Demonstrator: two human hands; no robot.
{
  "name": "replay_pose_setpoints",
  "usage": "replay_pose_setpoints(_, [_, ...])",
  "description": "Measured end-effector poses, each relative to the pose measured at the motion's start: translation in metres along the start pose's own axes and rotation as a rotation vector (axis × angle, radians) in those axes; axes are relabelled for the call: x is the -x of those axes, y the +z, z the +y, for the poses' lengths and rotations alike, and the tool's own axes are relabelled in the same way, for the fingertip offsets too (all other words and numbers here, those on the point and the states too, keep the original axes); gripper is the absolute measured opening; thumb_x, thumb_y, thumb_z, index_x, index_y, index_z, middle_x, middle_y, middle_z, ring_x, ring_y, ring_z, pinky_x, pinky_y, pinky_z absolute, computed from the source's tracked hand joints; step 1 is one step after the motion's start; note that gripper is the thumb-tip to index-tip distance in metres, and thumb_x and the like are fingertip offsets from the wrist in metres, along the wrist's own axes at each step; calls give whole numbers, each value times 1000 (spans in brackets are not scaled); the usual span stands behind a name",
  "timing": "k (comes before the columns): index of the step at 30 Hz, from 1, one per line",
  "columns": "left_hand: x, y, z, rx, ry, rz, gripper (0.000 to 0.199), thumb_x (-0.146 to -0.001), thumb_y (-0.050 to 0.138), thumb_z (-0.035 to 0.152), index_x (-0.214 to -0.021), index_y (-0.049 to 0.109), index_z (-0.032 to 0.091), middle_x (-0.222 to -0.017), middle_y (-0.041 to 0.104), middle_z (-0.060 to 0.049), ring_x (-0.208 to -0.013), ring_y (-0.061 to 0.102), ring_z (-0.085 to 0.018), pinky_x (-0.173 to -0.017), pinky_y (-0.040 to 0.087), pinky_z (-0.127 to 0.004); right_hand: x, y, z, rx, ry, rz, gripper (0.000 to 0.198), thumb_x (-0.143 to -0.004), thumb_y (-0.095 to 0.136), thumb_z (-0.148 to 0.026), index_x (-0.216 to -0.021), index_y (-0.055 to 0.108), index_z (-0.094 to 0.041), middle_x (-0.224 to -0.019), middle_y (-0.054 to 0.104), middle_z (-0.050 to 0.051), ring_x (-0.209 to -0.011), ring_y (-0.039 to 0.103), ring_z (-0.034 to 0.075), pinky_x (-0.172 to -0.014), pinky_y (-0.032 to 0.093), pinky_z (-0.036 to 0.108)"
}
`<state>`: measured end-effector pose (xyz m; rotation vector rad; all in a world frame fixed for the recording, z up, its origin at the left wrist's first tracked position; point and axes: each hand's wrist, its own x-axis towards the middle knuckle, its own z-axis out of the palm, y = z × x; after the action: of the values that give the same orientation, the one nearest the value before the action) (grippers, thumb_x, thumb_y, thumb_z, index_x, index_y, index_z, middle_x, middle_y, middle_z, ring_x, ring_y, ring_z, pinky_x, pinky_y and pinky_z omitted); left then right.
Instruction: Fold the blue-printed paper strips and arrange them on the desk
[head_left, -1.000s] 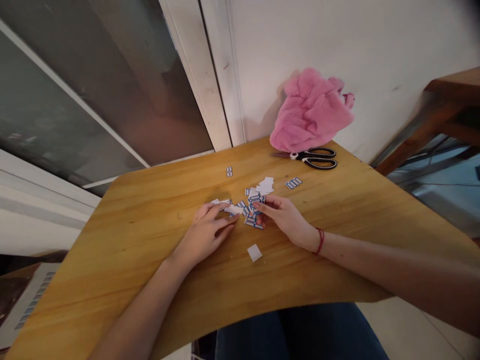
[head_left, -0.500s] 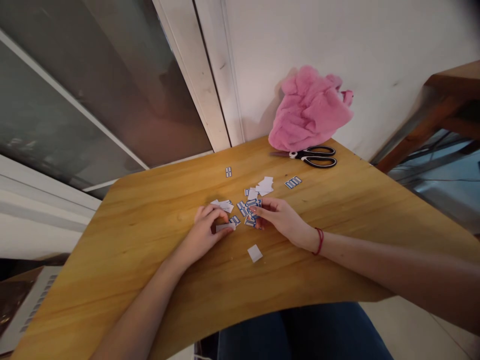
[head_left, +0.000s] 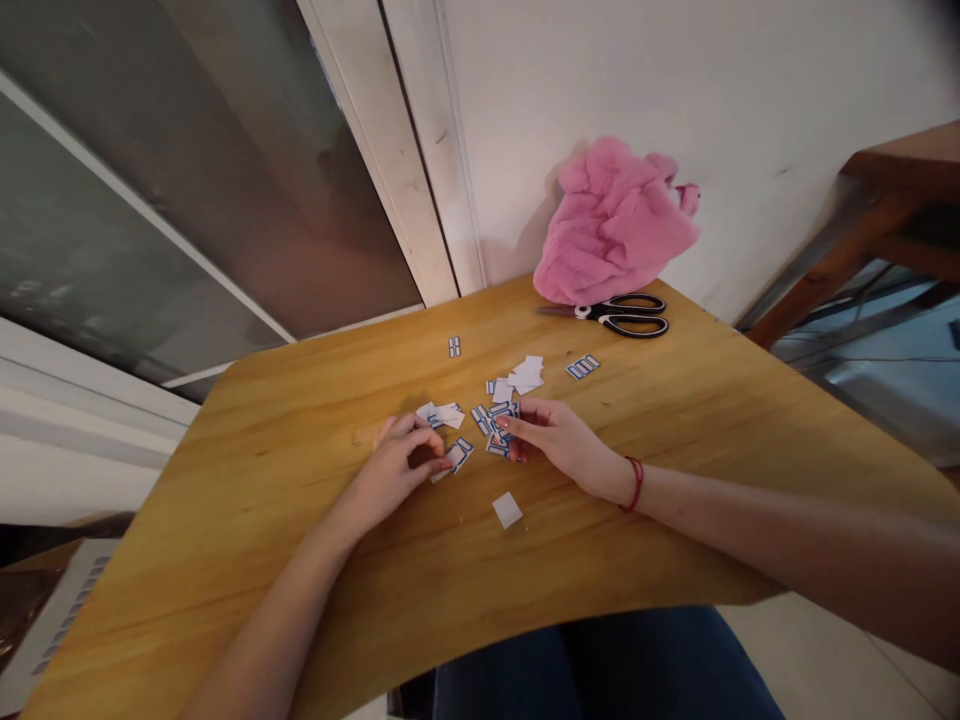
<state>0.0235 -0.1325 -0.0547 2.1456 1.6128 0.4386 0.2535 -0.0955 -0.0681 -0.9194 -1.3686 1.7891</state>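
Observation:
My left hand (head_left: 401, 460) curls over the left side of the table, its thumb and index fingertip closed at the edge of a small paper piece (head_left: 460, 455) with blue-outlined boxes. Just behind it lie several white paper pieces (head_left: 448, 414), partly under the fingers. My right hand (head_left: 555, 435) pinches a bunch of blue-printed paper pieces (head_left: 501, 421) between thumb and fingers; its other fingers are partly hidden. More printed pieces lie beside and below that bunch. A blank white square (head_left: 507, 510) rests nearer to me.
Plain white pieces (head_left: 527, 374) overlap behind my right hand. Single printed strips lie at the right (head_left: 583, 367) and farther back (head_left: 454, 347). Black-handled scissors (head_left: 634, 314) rest by a pink plush cloth (head_left: 615, 225) against the wall. A wooden table (head_left: 360, 620) carries everything.
The paper piece at my left hand has turned from its white side to show blue boxes, and sits more tilted. My right hand stays almost still; the view has shifted slightly.

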Motion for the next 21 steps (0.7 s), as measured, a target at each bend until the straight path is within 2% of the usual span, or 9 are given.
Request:
replay_pose_setpoints(3, [1, -3, 1, 38, -2, -23, 14, -82, 60, 33, -76, 59, 21, -89, 53, -2, -91, 48, -19, -83, 37, -32, 0, 0, 1, 14, -6, -5, 33, -74, 65, -46, -73, 55, -15, -58, 56, -2, -51, 51, 8, -51, 41, 23])
replay_pose_setpoints(7, [4, -8, 1, 13, -13, -37, 24, -75, 67, 40, -83, 54, 21, -92, 55, -1, -90, 47, -19, -81, 38, -32, 0, -1, 1, 42, -15, -6, 32, -76, 63, -46, -74, 55, -15, -59, 56, -2, -51, 51, 8, -52, 41, 24])
replay_pose_setpoints(10, [6, -12, 0, 8, 14, -115, 17, -80, 62, 37, -79, 57, 21, -88, 56, -1, -90, 48, -19, -79, 38, -31, 1, 0, 0, 43, -19, -1, 32, -76, 63, -46, -72, 55, -15, -58, 55, -2, -51, 51, 8, -52, 41, 23])
replay_pose_setpoints(13, [7, -15, 0, 33, 15, -180, 17, -83, 56, 34, -73, 58, 21, -83, 58, -1, -87, 50, -18, -79, 38, -31, 2, 0, -2, 23, -7, 0, 34, -73, 65, -47, -72, 55, -15, -58, 55, -2, -51, 51, 7, -51, 41, 23])
replay_pose_setpoints(18, [10, -18, -2, 36, -36, -165, 23, -74, 67, 40, -85, 56, 22, -92, 57, 0, -87, 51, -18, -78, 40, -30, 1, 0, -1, 2, 12, -7, 32, -74, 65, -45, -74, 56, -15, -58, 56, -2, -50, 51, 7, -51, 41, 23])
replay_pose_setpoints(21, [11, -21, -3, 68, -13, -218, 13, -79, 61, 34, -77, 59, 21, -88, 56, 0, -85, 53, -16, -78, 42, -29, 0, 0, 0, -1, 9, -5, 31, -74, 65, -45, -73, 55, -15, -58, 56, -2, -51, 51, 7, -51, 41, 22])
